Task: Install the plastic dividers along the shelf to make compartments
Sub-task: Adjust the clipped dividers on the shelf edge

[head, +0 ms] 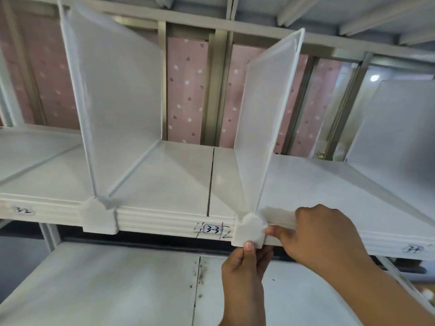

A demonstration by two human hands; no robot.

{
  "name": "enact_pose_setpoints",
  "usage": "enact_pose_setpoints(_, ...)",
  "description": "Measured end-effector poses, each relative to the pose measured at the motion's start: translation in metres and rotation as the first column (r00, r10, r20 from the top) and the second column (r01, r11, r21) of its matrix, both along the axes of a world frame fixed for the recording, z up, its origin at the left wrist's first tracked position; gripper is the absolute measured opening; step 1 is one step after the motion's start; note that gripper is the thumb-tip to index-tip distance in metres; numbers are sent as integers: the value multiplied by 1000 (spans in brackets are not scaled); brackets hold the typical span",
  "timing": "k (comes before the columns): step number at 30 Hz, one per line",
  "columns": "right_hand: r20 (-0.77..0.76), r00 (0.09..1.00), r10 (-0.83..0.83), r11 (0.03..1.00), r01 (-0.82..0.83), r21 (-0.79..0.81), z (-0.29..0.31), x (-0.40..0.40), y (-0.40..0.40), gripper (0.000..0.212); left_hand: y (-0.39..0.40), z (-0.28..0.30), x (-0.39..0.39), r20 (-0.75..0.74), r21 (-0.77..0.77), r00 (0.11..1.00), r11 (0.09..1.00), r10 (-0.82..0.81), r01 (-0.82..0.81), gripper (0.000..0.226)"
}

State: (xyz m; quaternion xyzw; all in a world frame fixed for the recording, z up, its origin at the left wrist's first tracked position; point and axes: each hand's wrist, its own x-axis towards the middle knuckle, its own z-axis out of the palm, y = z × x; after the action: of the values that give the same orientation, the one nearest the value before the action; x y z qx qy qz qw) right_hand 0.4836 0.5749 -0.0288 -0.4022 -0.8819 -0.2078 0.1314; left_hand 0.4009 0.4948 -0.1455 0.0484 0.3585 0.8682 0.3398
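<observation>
A translucent white plastic divider [266, 118] stands upright on the white shelf [169, 175], right of centre. Its front clip [250, 229] hooks over the shelf's ribbed front edge. My left hand [244, 276] pinches the clip from below with thumb on its lower edge. My right hand [322, 234] holds the clip's right side, fingertips against it and the shelf edge. Another divider [117, 90] stands to the left, its clip [100, 217] seated on the edge. A third divider [400, 128] stands at the far right.
Handwritten labels mark the front edge: "3-2" [23, 211], "3-3" [213, 230] and "3-4" [412, 249]. A lower shelf [106, 285] lies beneath. Metal uprights and pink dotted wallpaper [187, 90] sit behind. The upper shelf's underside [306, 10] runs overhead.
</observation>
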Motion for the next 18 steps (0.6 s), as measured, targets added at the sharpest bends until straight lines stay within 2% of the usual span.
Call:
enact_pose_setpoints(4,42,997,-60,998,60,0,4,-8,-13,78,-9,4,-11,57,1,998,1000,-28,28,32)
enact_pose_setpoints(6,39,998,-40,999,41,-23,5,-12,-13,78,-12,6,-15,82,10,996,999,-34,33,32)
enact_pose_setpoints(8,61,994,95,985,-85,-151,7,-17,-12,68,-14,7,-17,104,16,994,999,-44,43,31)
enact_pose_setpoints(10,47,971,236,928,-210,-309,8,-22,-14,52,-16,9,-18,119,21,991,998,-58,56,30)
enact_pose_setpoints(11,15,957,288,903,-266,-338,8,-24,-16,49,-16,9,-18,123,25,990,998,-62,60,30)
enact_pose_setpoints(13,-77,941,330,883,-337,-327,6,-23,-17,45,-17,8,-19,135,35,988,997,-70,66,31)
enact_pose_setpoints(15,-123,942,311,906,-333,-262,3,-19,-17,45,-17,8,-22,151,39,986,997,-68,63,30)
enact_pose_setpoints(18,-29,967,253,961,-255,-106,3,-22,-20,51,-20,6,-27,153,35,986,998,-61,56,27)
